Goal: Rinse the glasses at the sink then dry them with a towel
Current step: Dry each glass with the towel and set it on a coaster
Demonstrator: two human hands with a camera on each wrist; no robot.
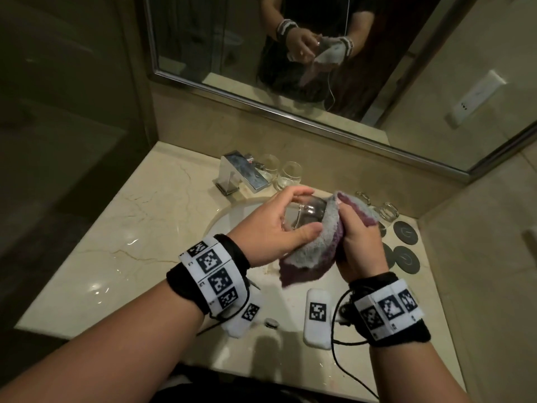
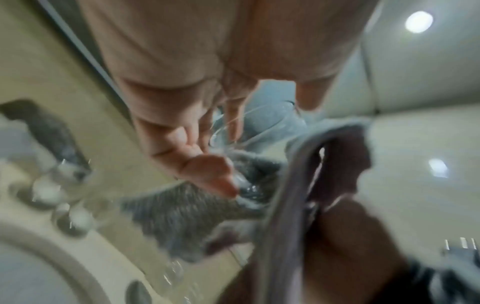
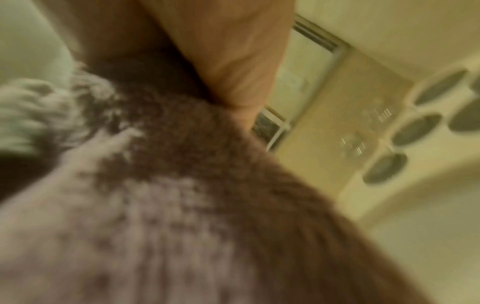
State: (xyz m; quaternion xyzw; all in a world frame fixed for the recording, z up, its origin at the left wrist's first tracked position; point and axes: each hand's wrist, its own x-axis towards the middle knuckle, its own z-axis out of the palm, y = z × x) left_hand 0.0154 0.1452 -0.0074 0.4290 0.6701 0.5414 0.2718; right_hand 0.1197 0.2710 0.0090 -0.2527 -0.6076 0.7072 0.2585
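Observation:
Over the sink basin [image 1: 229, 219] my left hand [image 1: 287, 219] grips a clear glass [image 1: 308, 212], fingers over its top and thumb along its near side. A grey and purple towel [image 1: 313, 251] wraps the glass's right end, and my right hand [image 1: 357, 237] grips the towel against it. In the left wrist view, blurred, the glass [image 2: 233, 131] sits between my fingers [image 2: 207, 174] with the towel [image 2: 187, 214] below. The right wrist view is filled by the towel [image 3: 161, 205] under my hand [image 3: 233, 61].
Two clear glasses [image 1: 286, 175] stand behind the chrome faucet [image 1: 241, 173]. Two more glasses [image 1: 388, 213] stand at the right by several dark round coasters [image 1: 405, 258]. A white tagged box [image 1: 318, 317] lies on the marble counter's [image 1: 130, 228] front edge. A mirror [image 1: 319, 68] hangs behind.

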